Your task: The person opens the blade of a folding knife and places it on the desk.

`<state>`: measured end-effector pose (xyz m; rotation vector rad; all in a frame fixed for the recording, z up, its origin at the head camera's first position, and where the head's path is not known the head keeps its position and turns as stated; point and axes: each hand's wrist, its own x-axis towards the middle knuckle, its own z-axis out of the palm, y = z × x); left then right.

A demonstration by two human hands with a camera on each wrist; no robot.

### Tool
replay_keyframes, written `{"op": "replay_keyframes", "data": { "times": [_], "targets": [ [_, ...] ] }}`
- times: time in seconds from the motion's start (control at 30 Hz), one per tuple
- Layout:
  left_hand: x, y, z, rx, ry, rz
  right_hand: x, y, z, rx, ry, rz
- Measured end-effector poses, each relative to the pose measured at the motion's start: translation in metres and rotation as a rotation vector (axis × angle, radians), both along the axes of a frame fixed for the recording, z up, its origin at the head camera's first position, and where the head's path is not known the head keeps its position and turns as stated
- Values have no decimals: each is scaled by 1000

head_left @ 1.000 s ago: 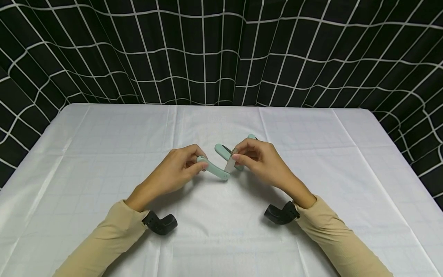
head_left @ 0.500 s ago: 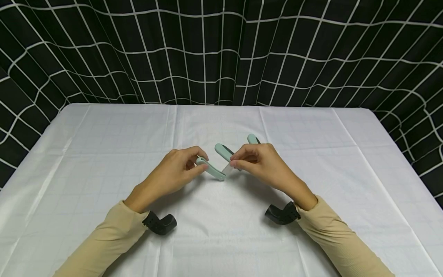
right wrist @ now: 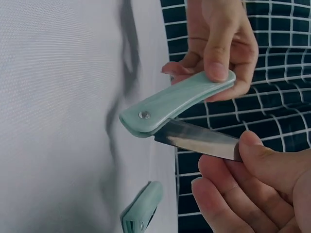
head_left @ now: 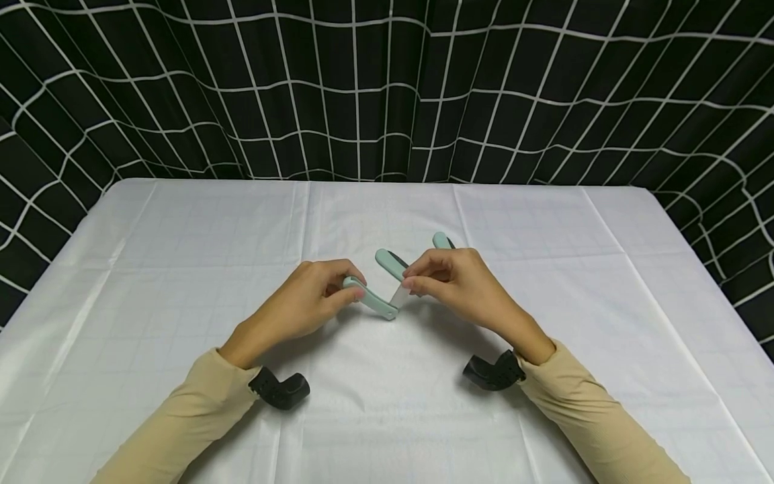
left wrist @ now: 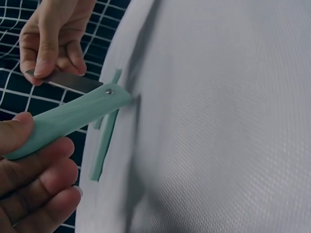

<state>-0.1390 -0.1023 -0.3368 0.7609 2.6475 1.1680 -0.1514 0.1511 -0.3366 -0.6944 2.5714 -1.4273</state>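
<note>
Pinching a mint-green folding knife (head_left: 371,300) between thumb and fingers, the left hand (head_left: 314,289) grips the end of the handle (right wrist: 182,98) away from the pivot screw (right wrist: 144,115). In the head view the knife is near the middle of the white cloth (head_left: 387,403), with the left hand at nine o'clock from it and the right hand (head_left: 453,279) at about three. The right hand pinches the blade (right wrist: 199,139) near its far end between thumb and fingers. From the pivot screw, the handle runs toward ten o'clock and the blade toward one; whether that end touches the cloth cannot be told. A second green knife (head_left: 390,264) lies at one o'clock from the handle and a third green knife (head_left: 441,240) toward two, both partly hidden by the right hand. At twelve o'clock hangs a black curtain (head_left: 399,67) with white grid lines.
</note>
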Motion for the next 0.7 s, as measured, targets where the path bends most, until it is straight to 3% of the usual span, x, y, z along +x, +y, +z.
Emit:
{"op": "replay_keyframes", "data": {
  "times": [0.3, 0.53, 0.7],
  "targets": [
    [-2, -2, 2, 143, -118, 68, -7, 10, 4, -62, -79, -38],
    [-6, -4, 2, 248, -112, 141, -14, 20, 6, -83, -77, -61],
    [-8, -5, 2, 356, -144, 189, -17, 25, 7, -124, -141, -91]
  ]
}}
